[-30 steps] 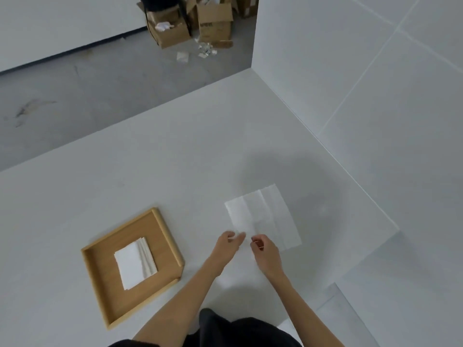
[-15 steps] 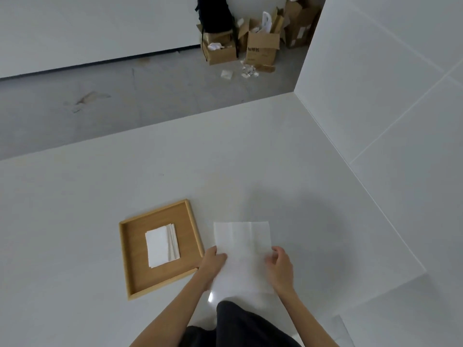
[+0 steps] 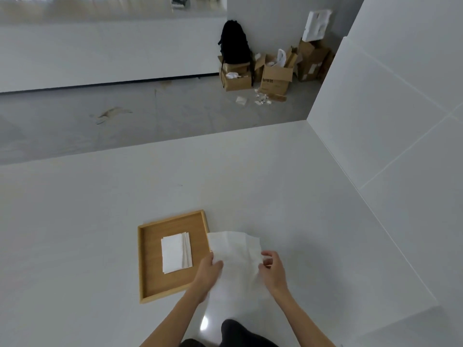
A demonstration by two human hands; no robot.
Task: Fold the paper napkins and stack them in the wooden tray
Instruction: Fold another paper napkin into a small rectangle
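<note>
While a folded stack (image 3: 176,252) waits in the tray (image 3: 146,261) at left on the white counter (image 3: 100,209), the left hand (image 3: 209,270) pinches one side of an open napkin (image 3: 235,249), lifted just right of the tray; the right hand (image 3: 271,267) pinches the opposite side. Thin, limp and easily torn, the sheet looks best held lightly at its edges.

Plain white napkin (image 3: 235,256); white folded stack (image 3: 176,252) in a light honey-brown wooden tray (image 3: 172,295) with fine grain. Pale grey-white surface (image 3: 100,209). Grey stained floor (image 3: 150,116); tan cardboard boxes (image 3: 275,76); black backpack (image 3: 234,41).
</note>
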